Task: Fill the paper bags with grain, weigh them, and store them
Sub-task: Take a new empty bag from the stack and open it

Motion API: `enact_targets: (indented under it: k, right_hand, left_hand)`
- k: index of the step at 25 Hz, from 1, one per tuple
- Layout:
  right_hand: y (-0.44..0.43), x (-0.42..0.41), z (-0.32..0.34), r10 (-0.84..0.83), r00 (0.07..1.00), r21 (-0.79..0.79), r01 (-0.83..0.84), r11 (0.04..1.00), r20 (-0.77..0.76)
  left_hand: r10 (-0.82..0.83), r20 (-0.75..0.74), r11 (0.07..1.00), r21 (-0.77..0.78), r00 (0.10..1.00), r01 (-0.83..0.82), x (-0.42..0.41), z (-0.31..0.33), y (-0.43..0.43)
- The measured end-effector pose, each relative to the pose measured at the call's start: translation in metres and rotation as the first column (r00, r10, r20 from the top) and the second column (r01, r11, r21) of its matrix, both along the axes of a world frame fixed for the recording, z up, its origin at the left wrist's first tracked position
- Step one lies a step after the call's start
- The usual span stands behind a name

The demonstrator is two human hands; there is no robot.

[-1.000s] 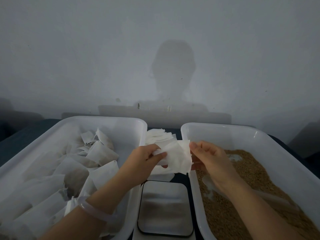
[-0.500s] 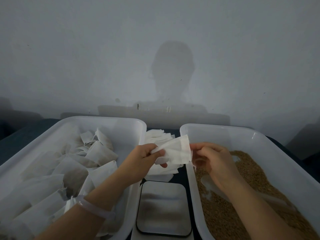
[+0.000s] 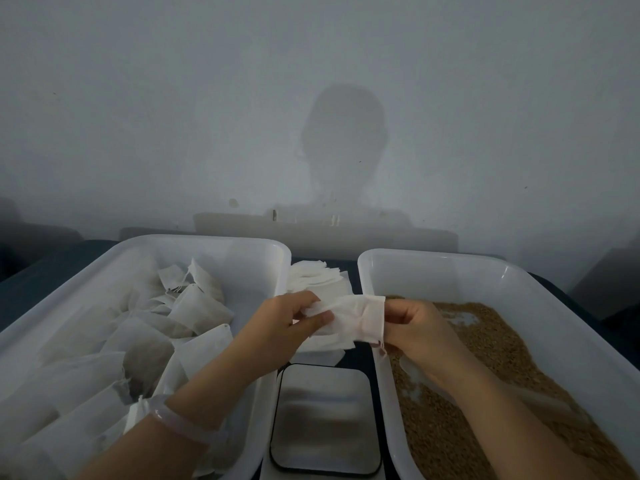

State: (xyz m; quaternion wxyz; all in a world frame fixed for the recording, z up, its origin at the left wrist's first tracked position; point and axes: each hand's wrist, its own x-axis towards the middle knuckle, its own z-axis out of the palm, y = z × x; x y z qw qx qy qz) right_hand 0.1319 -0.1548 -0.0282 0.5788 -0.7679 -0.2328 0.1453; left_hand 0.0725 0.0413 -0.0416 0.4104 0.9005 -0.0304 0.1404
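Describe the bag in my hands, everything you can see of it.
The bag is small, white and thin, like soft, slightly see-through paper. It is creased and flat, with no grain visible in it. A hemmed band runs along its right end, where a short thread dangles. It is held roughly level in the air, above the stack of empty bags. The left hand pinches its left end, and the right hand grips the hemmed end.
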Motion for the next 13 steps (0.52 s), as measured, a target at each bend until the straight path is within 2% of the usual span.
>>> enact_targets:
  k: [5, 7, 9, 11, 13]
  right_hand:
    - [0.000, -0.003, -0.001, -0.002, 0.991, -0.032, 0.006, 0.999, 0.130]
    - [0.002, -0.006, -0.002, 0.050, 0.980, -0.092, -0.032, 0.995, 0.193]
    - [0.004, -0.009, -0.004, 0.124, 0.954, -0.171, -0.079, 0.982, 0.271]
    - [0.007, -0.011, -0.005, 0.176, 0.928, -0.228, -0.103, 0.968, 0.329]
    - [0.008, -0.012, -0.005, 0.201, 0.920, -0.247, -0.120, 0.962, 0.336]
  left_hand:
    - [0.121, 0.141, 0.976, 0.162, 0.983, -0.143, -0.005, 0.005, 0.004]
    - [-0.069, 0.227, 0.968, 0.252, 0.971, 0.010, -0.011, 0.007, 0.005]
    - [-0.224, 0.159, 0.887, 0.442, 0.961, 0.134, -0.014, 0.010, -0.006]
    - [-0.198, 0.088, 0.806, 0.581, 0.976, 0.111, -0.011, 0.004, -0.019]
    - [-0.129, 0.114, 0.800, 0.599, 0.985, 0.035, -0.006, -0.004, -0.026]
